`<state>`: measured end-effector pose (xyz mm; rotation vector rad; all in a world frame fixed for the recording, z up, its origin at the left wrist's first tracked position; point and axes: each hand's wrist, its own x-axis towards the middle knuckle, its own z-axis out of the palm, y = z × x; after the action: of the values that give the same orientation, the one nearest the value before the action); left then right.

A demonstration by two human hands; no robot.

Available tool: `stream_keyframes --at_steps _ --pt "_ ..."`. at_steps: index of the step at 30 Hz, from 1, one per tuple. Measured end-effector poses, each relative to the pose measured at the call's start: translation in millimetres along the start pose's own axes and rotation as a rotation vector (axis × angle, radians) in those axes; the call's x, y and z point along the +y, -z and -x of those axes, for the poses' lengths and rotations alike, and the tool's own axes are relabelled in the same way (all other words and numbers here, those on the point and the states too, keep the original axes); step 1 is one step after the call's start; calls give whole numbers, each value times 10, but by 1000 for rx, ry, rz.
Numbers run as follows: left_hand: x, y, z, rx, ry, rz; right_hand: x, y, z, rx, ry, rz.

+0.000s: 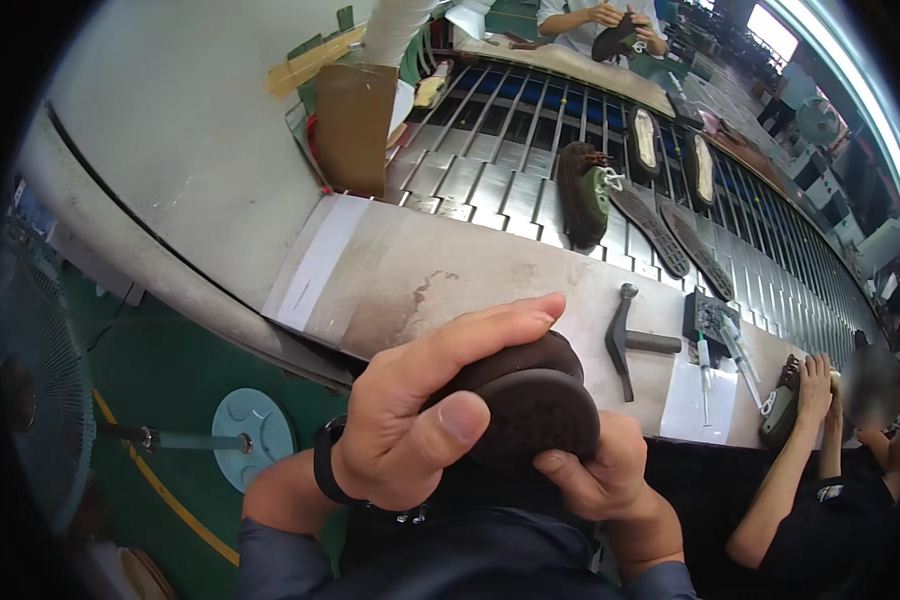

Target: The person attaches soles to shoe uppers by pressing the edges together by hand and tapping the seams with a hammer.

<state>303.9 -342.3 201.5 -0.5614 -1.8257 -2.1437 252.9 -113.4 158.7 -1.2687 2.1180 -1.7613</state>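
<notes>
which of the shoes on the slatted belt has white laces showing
The dark green shoe nearest the grey work ledge, lying left of the two loose dark soles. The two shoes farther up show only pale insoles.

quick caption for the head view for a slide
Both hands, left hand and right hand, grip a dark brown shoe beside a conveyor.

Left hand (420,415) curls closed from above, thumb forward; right hand (595,470) grips from below, fingers bent.
</notes>
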Motion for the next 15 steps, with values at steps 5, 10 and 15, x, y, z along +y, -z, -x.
stream_keyframes --at_steps 5,10,15 --pt "-39 113 124 6 -81 -153 19 -71 -51 -66 -63 25" --pt "-26 160 161 24 -170 -265 -35 -127 -107 -75 -91 -11" --pt "61 110 191 96 -210 -391 -61 -205 -148 -65 -49 -35"
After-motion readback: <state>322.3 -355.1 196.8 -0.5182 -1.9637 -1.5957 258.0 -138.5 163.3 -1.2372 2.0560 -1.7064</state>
